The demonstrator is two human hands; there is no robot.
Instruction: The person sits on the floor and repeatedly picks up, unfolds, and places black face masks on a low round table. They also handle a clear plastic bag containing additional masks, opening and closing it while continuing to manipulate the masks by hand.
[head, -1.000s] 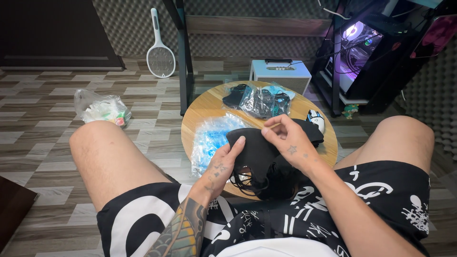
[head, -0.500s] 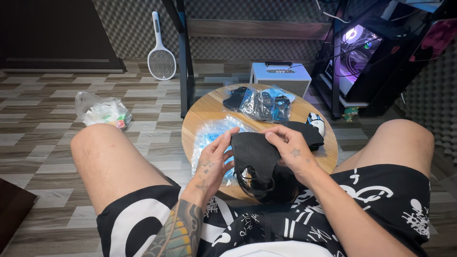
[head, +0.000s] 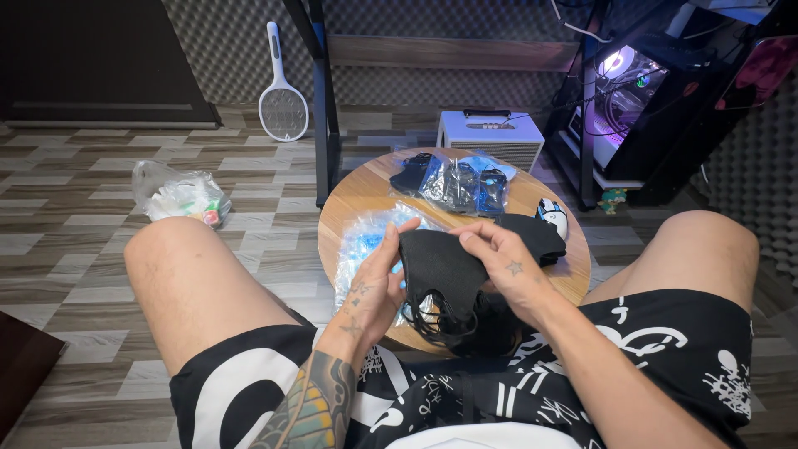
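Observation:
Both my hands hold a black cloth face mask (head: 440,270) over the near edge of a small round wooden table (head: 357,195). My left hand (head: 378,283) pinches its left edge, my right hand (head: 499,262) grips its right side. Ear loops dangle beneath, above a dark heap of more black masks (head: 474,328) near my lap. Another black mask (head: 532,233) lies on the table by my right hand.
On the table lie clear plastic bags (head: 366,245), a packet of dark masks (head: 461,183) and a white mouse (head: 553,216). A white box (head: 490,137), a lit computer case (head: 623,91), a racket-shaped swatter (head: 283,104) and a plastic bag (head: 179,195) stand on the floor.
The mask has been lifted from the heap and spread between my hands. My left hand moved up from under the pile to the mask's left edge.

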